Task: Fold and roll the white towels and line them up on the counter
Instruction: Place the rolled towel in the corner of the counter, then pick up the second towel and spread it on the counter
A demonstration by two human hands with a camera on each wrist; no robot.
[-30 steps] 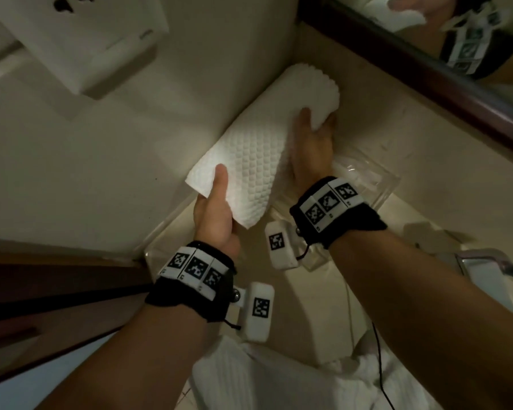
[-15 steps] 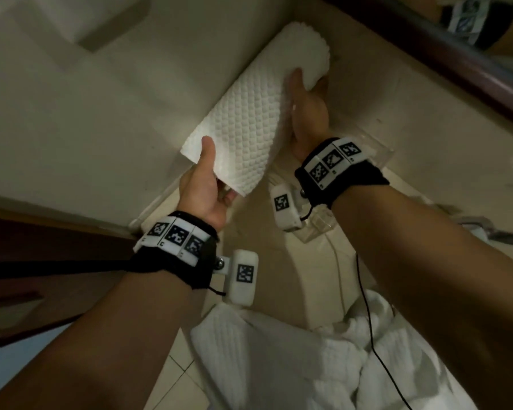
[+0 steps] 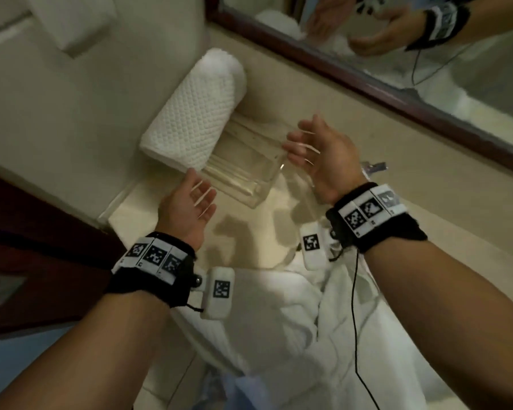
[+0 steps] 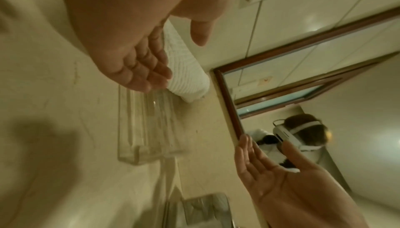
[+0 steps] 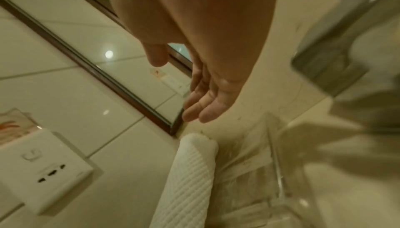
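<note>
A rolled white waffle-weave towel lies on the beige counter against the side wall, its far end near the mirror corner. The roll also shows in the left wrist view, and the roll in the right wrist view. My left hand hovers just in front of the roll's near end, fingers straight, holding nothing. My right hand hangs to the right of the roll over a clear tray, fingers relaxed and empty. A heap of loose white towels lies at the near edge between my forearms.
A clear acrylic tray sits on the counter beside the roll. A wood-framed mirror runs along the back. A white socket plate is on the side wall. A metal fixture stands to the right.
Both hands have let go of the rolled towel and drawn back toward me. The roll now lies alone against the wall.
</note>
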